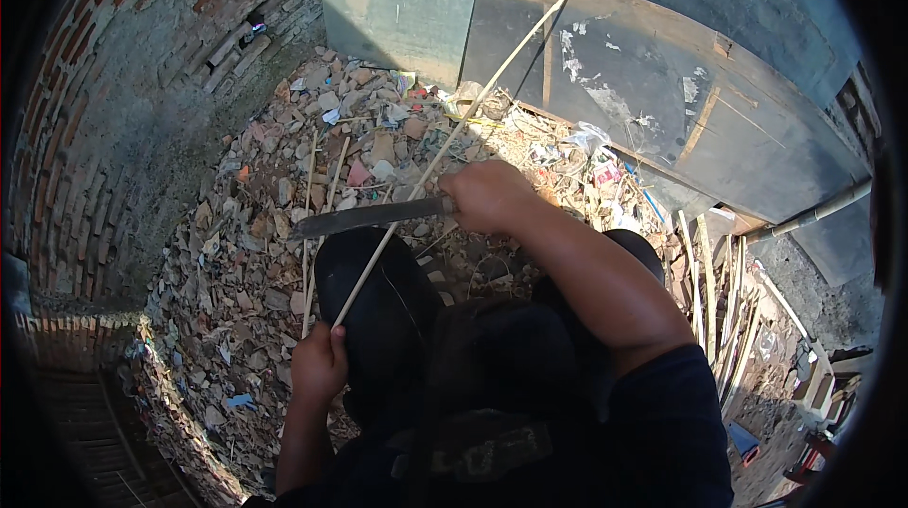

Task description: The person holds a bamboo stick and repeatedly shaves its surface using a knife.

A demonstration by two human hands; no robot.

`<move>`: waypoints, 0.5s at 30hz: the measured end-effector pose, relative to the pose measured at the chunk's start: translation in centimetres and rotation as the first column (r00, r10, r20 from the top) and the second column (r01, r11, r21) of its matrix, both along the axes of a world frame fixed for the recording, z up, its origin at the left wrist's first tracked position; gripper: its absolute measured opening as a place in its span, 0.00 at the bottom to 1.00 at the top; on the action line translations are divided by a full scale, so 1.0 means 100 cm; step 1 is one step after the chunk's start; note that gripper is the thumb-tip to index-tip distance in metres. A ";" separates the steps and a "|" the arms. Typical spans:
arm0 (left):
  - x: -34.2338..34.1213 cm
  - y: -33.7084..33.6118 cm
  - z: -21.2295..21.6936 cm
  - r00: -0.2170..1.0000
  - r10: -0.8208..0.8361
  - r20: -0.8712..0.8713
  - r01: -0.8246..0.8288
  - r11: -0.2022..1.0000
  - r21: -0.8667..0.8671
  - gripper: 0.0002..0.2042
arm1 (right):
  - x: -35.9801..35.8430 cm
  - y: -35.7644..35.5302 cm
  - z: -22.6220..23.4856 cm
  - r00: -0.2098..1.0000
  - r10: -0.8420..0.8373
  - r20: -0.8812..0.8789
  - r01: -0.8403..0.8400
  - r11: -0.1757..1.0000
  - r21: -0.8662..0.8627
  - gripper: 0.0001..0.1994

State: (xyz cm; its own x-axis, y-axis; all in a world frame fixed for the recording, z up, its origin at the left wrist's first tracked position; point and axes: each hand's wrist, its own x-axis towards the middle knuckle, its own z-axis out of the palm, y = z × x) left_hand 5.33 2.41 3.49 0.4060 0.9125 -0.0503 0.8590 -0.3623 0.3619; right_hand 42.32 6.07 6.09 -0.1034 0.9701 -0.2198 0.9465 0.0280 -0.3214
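Head view, looking down over the person's dark-clothed knees. The left hand (319, 363) is closed in a fist around the lower end of a long thin bamboo strip (454, 134), low in the frame beside the left knee. The strip runs up and to the right from that fist, over the rubble, its far end reaching the dark wooden board (653, 101) that leans at the top right. The right hand (487, 196) is wrapped tight around the handle of a long knife (364, 218); the blade points left, lies nearly level and crosses the strip at about its lower third, touching or just on it; exact contact cannot be told. The ground below is covered with broken brick, stone chips and scraps of litter (255, 253). A curved brick wall (95, 101) bounds the left side. More split bamboo pieces (719, 300) lie bundled at the right, near the right arm.
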 end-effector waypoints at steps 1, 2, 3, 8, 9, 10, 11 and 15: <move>-0.001 -0.004 0.000 1.000 0.004 -0.006 -0.004 1.000 -0.007 0.17 | 0.019 0.008 -0.007 0.990 -0.133 -0.047 0.133 0.991 -0.004 0.16; 0.000 -0.002 0.000 1.000 0.012 -0.015 -0.012 1.000 -0.020 0.17 | 0.035 0.013 -0.014 0.961 -0.263 -0.090 0.264 0.965 -0.006 0.16; 0.003 0.005 0.000 1.000 0.018 -0.016 -0.018 1.000 -0.023 0.17 | 0.051 0.013 -0.022 0.962 -0.261 -0.087 0.262 0.965 0.006 0.16; 0.004 0.010 0.001 0.999 -0.015 -0.050 0.013 0.999 -0.047 0.16 | 0.052 0.004 -0.025 0.971 -0.235 -0.032 0.236 0.972 0.013 0.18; 0.004 0.009 0.002 1.000 -0.014 -0.026 0.013 0.999 -0.046 0.16 | 0.034 -0.001 -0.014 0.987 -0.159 -0.034 0.161 0.985 0.064 0.17; 0.002 0.007 0.002 1.000 -0.012 -0.002 0.012 0.999 -0.045 0.16 | 0.022 -0.005 -0.011 0.987 -0.157 -0.036 0.159 0.986 0.056 0.17; 0.002 0.007 0.001 1.000 -0.013 -0.002 0.013 0.999 -0.049 0.16 | 0.013 -0.007 -0.007 0.994 -0.099 -0.034 0.102 0.992 0.074 0.16; 0.004 0.006 0.000 0.999 -0.022 0.034 0.023 0.999 -0.022 0.17 | 0.047 0.004 -0.023 0.971 -0.204 -0.123 0.209 0.978 0.026 0.14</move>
State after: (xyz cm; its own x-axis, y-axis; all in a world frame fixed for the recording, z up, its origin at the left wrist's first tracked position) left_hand 5.78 2.99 3.51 0.4284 0.9018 -0.0566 0.8378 -0.3729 0.3988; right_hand 46.98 6.43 3.82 0.0770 0.9806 -0.1801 0.8881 -0.1495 -0.4346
